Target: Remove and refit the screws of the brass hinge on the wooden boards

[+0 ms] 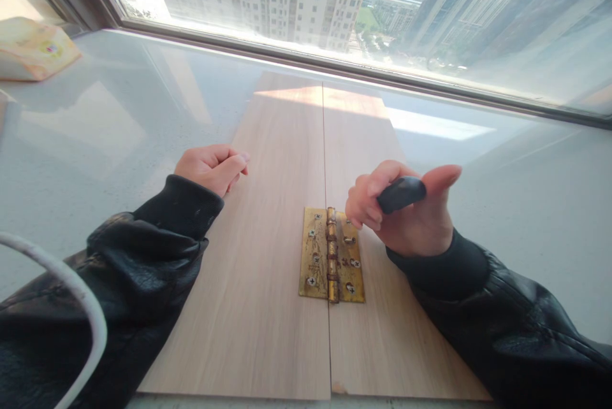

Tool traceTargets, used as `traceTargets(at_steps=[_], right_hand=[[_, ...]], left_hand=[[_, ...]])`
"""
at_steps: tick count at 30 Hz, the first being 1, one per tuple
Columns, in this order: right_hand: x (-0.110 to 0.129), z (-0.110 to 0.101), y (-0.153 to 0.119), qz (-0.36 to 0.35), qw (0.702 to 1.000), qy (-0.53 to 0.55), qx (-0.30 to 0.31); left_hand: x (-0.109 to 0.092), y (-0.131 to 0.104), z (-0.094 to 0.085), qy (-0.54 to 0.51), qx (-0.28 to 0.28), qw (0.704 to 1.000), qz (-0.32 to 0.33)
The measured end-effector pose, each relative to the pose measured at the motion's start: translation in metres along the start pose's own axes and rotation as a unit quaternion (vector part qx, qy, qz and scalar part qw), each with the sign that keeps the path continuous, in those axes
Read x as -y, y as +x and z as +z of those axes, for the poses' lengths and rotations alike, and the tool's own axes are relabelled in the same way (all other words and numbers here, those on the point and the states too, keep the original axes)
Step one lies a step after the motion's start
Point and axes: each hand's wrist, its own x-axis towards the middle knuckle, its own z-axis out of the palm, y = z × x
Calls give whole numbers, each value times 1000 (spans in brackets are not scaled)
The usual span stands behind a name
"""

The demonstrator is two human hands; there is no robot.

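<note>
Two pale wooden boards (268, 332) lie side by side, with a worn brass hinge (315, 253) across their seam. Several cross-head screws sit in both hinge leaves; one on the right leaf (350, 240) stands up at a slant. My right hand (406, 211) is above the right board, just beyond the hinge, its fingers wrapped round a black handle (401, 194) with the thumb raised. The handle's far end is hidden. Over the left board's left edge, my left hand (213, 167) is closed, fingers curled in; nothing shows in it.
A window frame (287, 65) runs along the back of the glossy white sill (119, 109), with tall buildings outside. A yellowish packet (38, 49) lies at the far left. A white cable (90, 307) loops over my left sleeve. The right board's near edge has a small chip.
</note>
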Motion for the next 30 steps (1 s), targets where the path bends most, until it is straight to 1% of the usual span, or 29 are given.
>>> traceTargets(at_steps=[5,11,14,19,22,25,30], right_hand=[[4,8,-1,31,999,14,26],[9,5,-1,36,999,16,36],[6,2,-2,19,1000,8,20],[-1,-4,-3,-40,999,1,-27],[-3,-4,-3,-53,998,8,-36],[-1,0,-3,-46,998,17,-39],[7,9,0,5,999,29,-14]], left_hand=[[2,1,1,0,-9,1000,5],[1,0,1,2,-6,1000,1],[-1,0,0,3,-3,1000,1],[-1,0,-1,9,8,1000,-3],[0,1,0,4,2,1000,-1],[1,0,0,2,-8,1000,0],[-1,-1,0,11,-6,1000,1]])
